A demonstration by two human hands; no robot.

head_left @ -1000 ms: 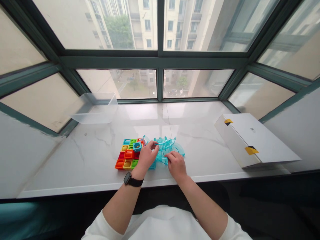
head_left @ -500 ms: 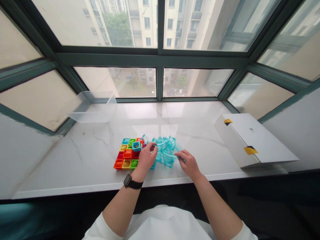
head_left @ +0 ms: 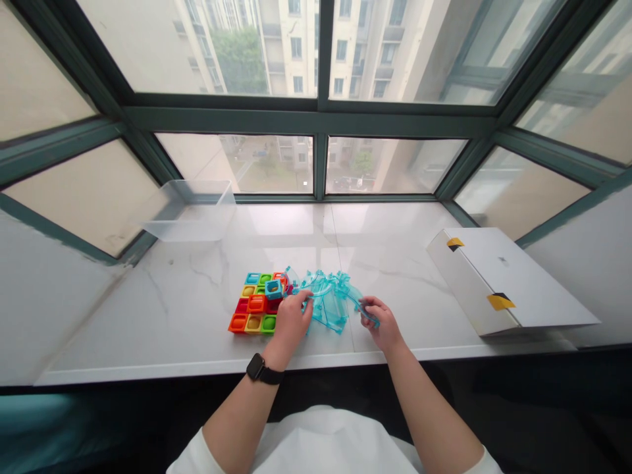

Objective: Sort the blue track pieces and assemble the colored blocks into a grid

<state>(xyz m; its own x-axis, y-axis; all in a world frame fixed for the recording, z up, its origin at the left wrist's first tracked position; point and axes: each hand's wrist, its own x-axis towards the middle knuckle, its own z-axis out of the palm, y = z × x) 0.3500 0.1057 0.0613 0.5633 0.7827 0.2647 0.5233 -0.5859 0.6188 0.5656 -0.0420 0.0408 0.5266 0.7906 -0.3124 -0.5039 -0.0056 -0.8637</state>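
My right hand [head_left: 381, 324] is closed on a curved translucent blue track piece [head_left: 356, 297], whose near end sticks out past the fingers. At the left edge of a pile of clear blue plastic parts [head_left: 330, 304], my left hand [head_left: 293, 321] pinches a thin blue curved strip [head_left: 323, 289]; where that strip ends among the parts I cannot make out. Beside the left hand lies a mat of colourful square blocks [head_left: 254, 304] in red, orange, yellow, green and blue. One blue block [head_left: 273, 289] sits raised on top. My left hand and wrist hide part of the blocks.
A clear plastic bin [head_left: 190, 227] stands at the back left of the white marble sill [head_left: 197, 342]. On the right lies a white box [head_left: 513, 280] with yellow-black tape. Windows with dark green frames [head_left: 316, 122] close off the back and sides.
My right hand has shifted slightly right and down, with the curved blue piece now showing in its grip. The left hand has dropped a little. The whole view has shifted slightly.
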